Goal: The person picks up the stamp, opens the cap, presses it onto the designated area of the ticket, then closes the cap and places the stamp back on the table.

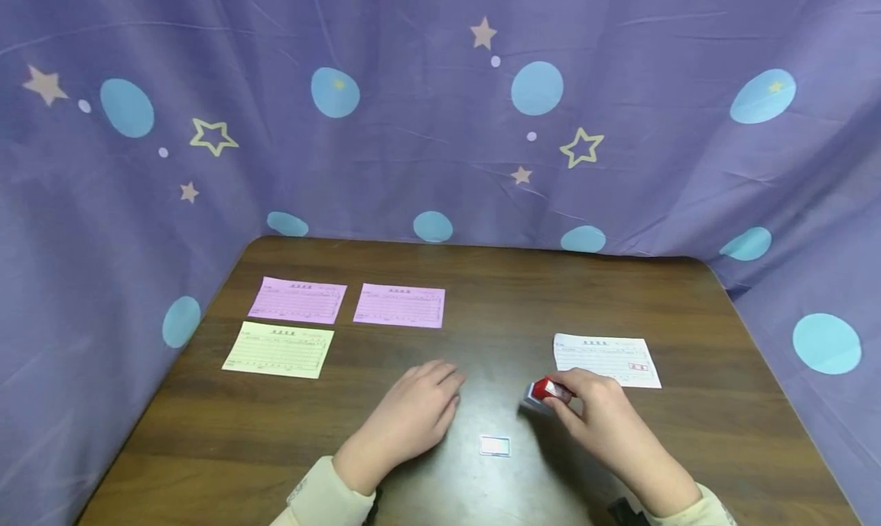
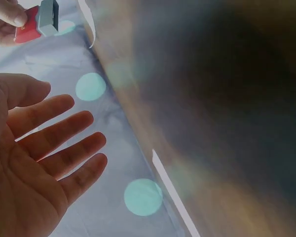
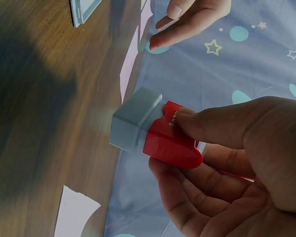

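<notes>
1. The stamp [image 1: 551, 391] is in the right hand [image 1: 597, 404], pinched by its red part between thumb and fingers. It is lifted off the table [image 1: 495, 274], just beside the near left corner of the white slip [image 1: 578, 352].
2. The left hand [image 1: 416, 405] holds nothing; its fingers are extended and slightly spread, left of the lid [image 1: 495, 446].
3. The lid, a small pale rectangle that looks like the stamp's cover, lies apart from the stamp, between the hands and nearer the person.
4. The white slip carries a red box [image 1: 638, 367] near its right edge. No such box can be made out on the left pink slip [image 1: 297, 300], the right pink slip [image 1: 399, 306] or the yellow slip [image 1: 278, 350].
5. My reading of the step: stamping slips, with the white one marked and the stamp in the air between presses or before covering.
6. Another mark would call for a slip brought near, steadied by the left hand, and the stamp set square and pressed evenly. Covering it would call for lining its face up with the lid.
</notes>
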### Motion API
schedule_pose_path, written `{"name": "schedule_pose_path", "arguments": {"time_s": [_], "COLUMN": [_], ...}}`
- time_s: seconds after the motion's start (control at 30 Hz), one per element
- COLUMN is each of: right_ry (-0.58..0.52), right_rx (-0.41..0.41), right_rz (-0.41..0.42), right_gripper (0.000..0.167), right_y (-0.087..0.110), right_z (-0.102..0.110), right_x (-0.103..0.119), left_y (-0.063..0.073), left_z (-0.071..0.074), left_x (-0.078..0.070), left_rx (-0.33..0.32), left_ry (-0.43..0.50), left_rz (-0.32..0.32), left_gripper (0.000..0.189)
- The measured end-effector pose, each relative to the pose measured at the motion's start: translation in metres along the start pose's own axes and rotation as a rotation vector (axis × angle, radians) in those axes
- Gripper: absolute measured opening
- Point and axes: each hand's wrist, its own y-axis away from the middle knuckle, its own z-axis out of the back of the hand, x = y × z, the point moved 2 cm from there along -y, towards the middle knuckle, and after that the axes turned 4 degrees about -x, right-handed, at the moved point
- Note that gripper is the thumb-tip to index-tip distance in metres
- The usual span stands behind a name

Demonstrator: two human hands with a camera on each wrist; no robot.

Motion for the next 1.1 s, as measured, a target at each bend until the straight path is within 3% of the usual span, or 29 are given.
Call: {"name": "schedule_pose_path", "arguments": {"time_s": [0.5,0.9,1.1], "right_ry": [-0.012,-0.004,-0.008], "right_rx": [0.005,0.022,0.030], "right_rz": [0.018,0.006,-0.009], "right_gripper": [0.028,0.027,0.027], "right_y": [-0.002,-0.005,-0.004], "right_z": [-0.005,-0.005,-0.005], "right_x": [0.002,0.003,0.002], "left_y": [0.010,0.014,0.014], "left_z": [-0.004,-0.006,-0.006], "left_x": [0.017,0.054,0.077], "left_rx": [-0.032,-0.078,-0.049], "left_ry": [-0.009,-0.014,-0.029], "left_rz": [0.027,0.087,0.156], "left_gripper": [0.030,0.029,0.031]}}
